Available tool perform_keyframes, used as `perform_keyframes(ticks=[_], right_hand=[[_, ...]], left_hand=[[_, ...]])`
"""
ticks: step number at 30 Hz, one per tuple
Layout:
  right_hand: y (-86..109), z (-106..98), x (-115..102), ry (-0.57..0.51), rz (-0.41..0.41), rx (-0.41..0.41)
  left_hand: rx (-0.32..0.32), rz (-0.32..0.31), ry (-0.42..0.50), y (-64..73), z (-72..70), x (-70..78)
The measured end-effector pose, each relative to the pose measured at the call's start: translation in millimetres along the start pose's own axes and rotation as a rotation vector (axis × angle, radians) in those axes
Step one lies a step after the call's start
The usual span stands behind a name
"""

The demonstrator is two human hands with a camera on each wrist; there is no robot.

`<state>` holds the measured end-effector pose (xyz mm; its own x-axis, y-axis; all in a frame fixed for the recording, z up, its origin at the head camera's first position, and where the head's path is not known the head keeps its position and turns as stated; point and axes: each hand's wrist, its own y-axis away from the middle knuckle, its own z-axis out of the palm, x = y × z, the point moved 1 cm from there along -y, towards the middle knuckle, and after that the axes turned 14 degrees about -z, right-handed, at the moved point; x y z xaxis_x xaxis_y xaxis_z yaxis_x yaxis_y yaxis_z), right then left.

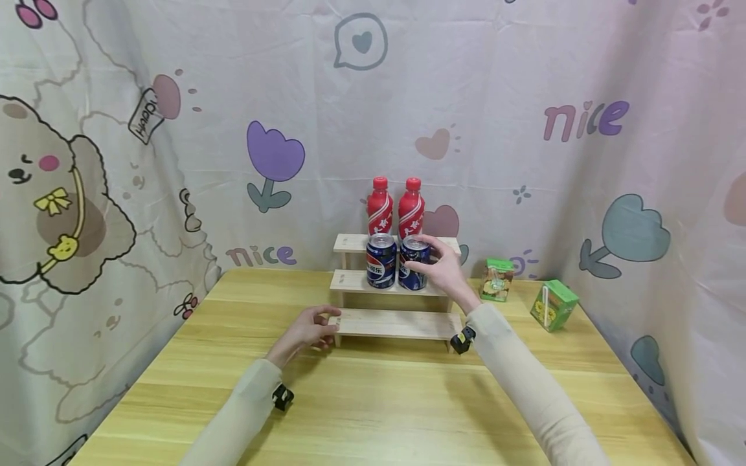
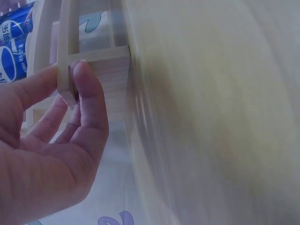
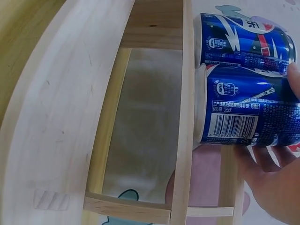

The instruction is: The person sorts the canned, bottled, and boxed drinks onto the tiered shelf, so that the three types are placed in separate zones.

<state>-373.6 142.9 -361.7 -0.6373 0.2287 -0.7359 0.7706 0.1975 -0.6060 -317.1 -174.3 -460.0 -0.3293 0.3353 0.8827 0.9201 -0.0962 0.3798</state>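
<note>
A three-step wooden shelf (image 1: 402, 323) stands on the table, with two blue Pepsi cans side by side on its middle step. My right hand (image 1: 447, 272) grips the right can (image 1: 411, 277), thumb on its front and fingers round its far side. In the right wrist view this can (image 3: 229, 105) has its base at the step's edge. The left can (image 1: 381, 265) stands close beside it. My left hand (image 1: 305, 329) pinches the left end of the lowest step; in the left wrist view its board (image 2: 65, 79) sits between thumb and fingers.
Two red bottles, a left one (image 1: 380, 207) and a right one (image 1: 411, 210), stand on the top step. On the table's right side are two green drink cartons, one farther back (image 1: 497, 280) and one nearer (image 1: 553, 305). A printed curtain (image 1: 495, 77) hangs behind the table (image 1: 373, 401).
</note>
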Motion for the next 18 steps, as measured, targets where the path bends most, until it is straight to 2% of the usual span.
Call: perform_keyframes(ticks=[4, 10, 18], right_hand=[[2.2, -2.0, 2.7, -0.028, 0.017, -0.004], [10.0, -11.8, 7.6, -0.127, -0.010, 0.050], [28.3, -35.4, 28.0, -0.193, 0.020, 0.134]], left_hand=[[0.002, -0.001, -0.007, 0.9, 0.3, 0.6], [0.008, -0.004, -0.009, 0.6, 0.7, 0.1], [0.011, -0.001, -0.011, -2.5, -0.5, -1.6]])
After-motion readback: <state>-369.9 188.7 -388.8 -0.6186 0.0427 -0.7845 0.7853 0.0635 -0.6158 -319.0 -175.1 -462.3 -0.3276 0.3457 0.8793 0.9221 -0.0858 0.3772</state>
